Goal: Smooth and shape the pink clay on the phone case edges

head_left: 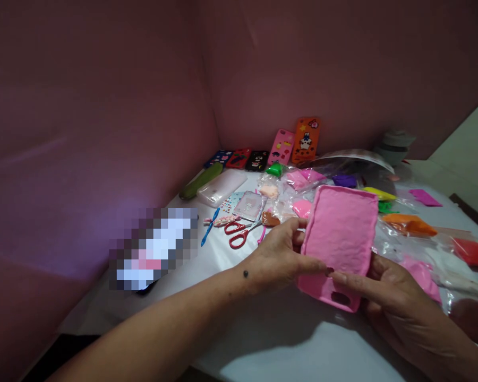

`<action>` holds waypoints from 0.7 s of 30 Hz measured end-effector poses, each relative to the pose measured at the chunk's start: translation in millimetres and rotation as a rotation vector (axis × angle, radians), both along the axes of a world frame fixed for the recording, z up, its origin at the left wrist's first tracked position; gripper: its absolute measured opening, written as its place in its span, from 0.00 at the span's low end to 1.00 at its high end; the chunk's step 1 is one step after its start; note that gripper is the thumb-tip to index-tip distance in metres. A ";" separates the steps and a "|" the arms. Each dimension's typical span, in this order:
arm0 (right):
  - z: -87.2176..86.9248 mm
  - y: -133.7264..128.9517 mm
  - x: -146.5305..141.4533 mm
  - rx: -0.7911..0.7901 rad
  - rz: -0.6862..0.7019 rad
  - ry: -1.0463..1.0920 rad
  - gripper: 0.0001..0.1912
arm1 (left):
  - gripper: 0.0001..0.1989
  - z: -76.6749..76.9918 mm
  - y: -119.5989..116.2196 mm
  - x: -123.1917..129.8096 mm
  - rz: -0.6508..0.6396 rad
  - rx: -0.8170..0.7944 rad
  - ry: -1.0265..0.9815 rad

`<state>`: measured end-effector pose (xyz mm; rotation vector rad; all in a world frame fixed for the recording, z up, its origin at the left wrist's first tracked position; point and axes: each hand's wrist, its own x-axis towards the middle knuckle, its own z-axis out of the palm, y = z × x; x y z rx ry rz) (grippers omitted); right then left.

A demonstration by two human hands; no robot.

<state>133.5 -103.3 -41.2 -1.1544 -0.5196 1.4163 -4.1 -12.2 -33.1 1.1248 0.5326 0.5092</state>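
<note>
A pink, clay-covered phone case [340,228] is held up above the white table, its cut-out near the lower end. My left hand [282,252] grips its left edge, with the thumb lying across the front. On the lower right side, my right hand [386,286] holds the case, its thumb on the front close to the other thumb. The remaining fingers of both hands are partly hidden behind the case. Red-handled scissors [239,233] and a blue tool [210,227] lie to the left of my left hand.
Decorated phone cases [306,140] lean at the back wall. Bags of coloured clay [409,225] spread along the right. A clear case [222,187], a green case-like item [201,181], a sticker card [250,205] and a blurred phone [157,249] lie on the left half.
</note>
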 end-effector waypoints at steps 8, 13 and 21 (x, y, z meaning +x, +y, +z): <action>1.5 -2.1 -1.6 -0.008 -0.009 -0.008 0.22 | 0.25 0.9 -0.7 -0.8 0.026 0.011 0.038; 2.7 -0.7 -1.0 0.046 -0.039 0.009 0.24 | 0.22 4.0 -3.4 0.9 0.038 0.024 0.037; -3.0 2.3 5.5 0.097 0.030 0.032 0.21 | 0.22 7.1 -2.3 1.5 0.062 0.033 0.070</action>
